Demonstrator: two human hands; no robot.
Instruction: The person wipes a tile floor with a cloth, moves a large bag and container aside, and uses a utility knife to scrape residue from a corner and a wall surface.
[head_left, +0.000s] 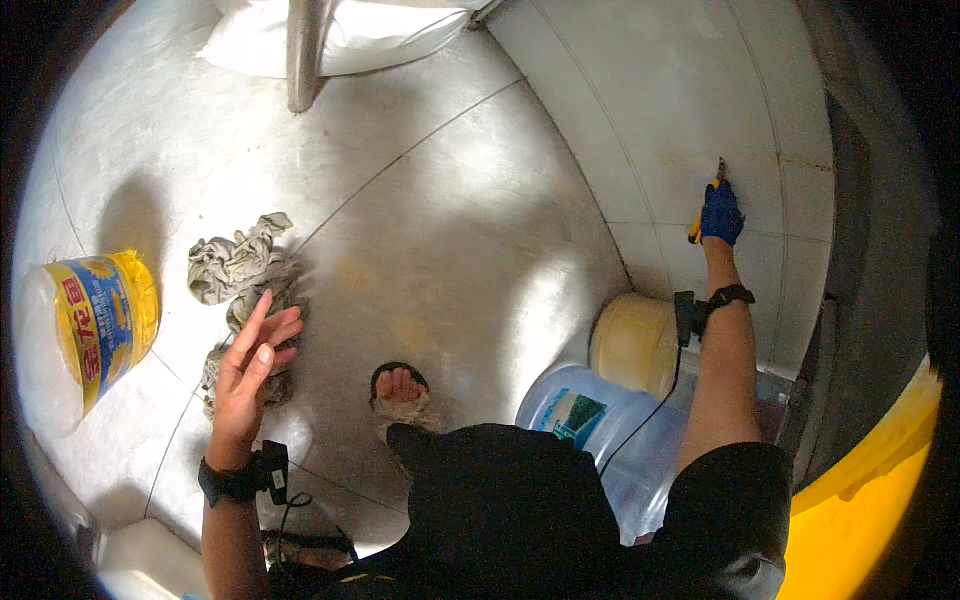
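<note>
My right hand, in a blue work glove, grips a yellow-handled tool with a narrow dark tip, probably a utility knife. The tip is at the white tiled wall, near a brownish stained joint; whether it touches cannot be told. My left hand is bare and empty, its fingers apart. Below it on the floor lie crumpled grey cloths, partly hidden by the hand. Each wrist wears a black strap with a small device and a cable.
At left stands a large plastic container with a yellow and blue label. Beside my right arm are a clear water-cooler bottle and a yellowish container. A metal post stands before a white sack. Something bright yellow curves at lower right.
</note>
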